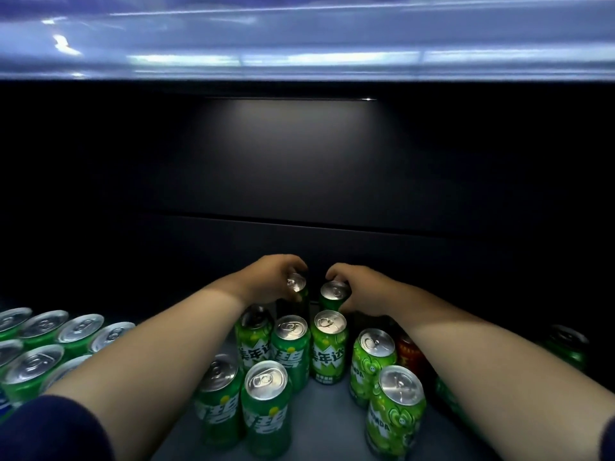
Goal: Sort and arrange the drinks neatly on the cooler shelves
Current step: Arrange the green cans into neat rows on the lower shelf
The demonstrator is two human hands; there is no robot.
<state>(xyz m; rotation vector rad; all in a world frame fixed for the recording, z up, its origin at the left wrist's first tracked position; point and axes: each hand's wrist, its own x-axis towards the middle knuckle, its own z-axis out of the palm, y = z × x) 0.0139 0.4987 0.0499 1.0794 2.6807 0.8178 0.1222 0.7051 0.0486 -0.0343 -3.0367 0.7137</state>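
Note:
Both my arms reach deep into a dark cooler shelf [329, 424]. My left hand [273, 277] grips the top of a green can [297, 287] at the back, which looks tilted. My right hand [362, 289] grips the top of a second green can [334, 296] right beside it. In front of them stand several green cans in a loose group, among them a Mirinda can [329, 347], a Sprite can [291, 351] and a light green can [372, 364].
Rows of green cans [46, 344] fill the shelf at the left. A red can [409, 354] stands under my right forearm, and a dark green can [567, 347] sits at the far right. The upper shelf's pale edge [299, 61] spans the top.

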